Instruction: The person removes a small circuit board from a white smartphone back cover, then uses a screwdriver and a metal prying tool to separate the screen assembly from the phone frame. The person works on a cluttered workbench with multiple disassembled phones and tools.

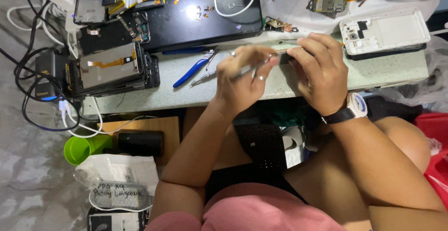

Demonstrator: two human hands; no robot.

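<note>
cables: black and white cables [32,68] lie in a tangle at the far left.
green cup: a green cup [81,148] sits low down on its side, under the tabletop edge.
phone stack: a pile of opened phones [112,68] rests on the left of the tabletop [186,96].
pliers: blue-handled pliers [191,71] lie flat just left of the hands.
left hand: the left hand [240,79] is closed around thin metal tweezers [254,67], with the tips pointing at the small part.
small part: a small dark phone part [285,56] is up between the two hands, just above the tabletop.
right hand: the right hand [319,72] pinches the small part with its fingers.
watch: a white watch [357,106] with a black strap is on the right wrist.
white frame: a white phone frame [385,29] lies on the far right of the tabletop.
</note>
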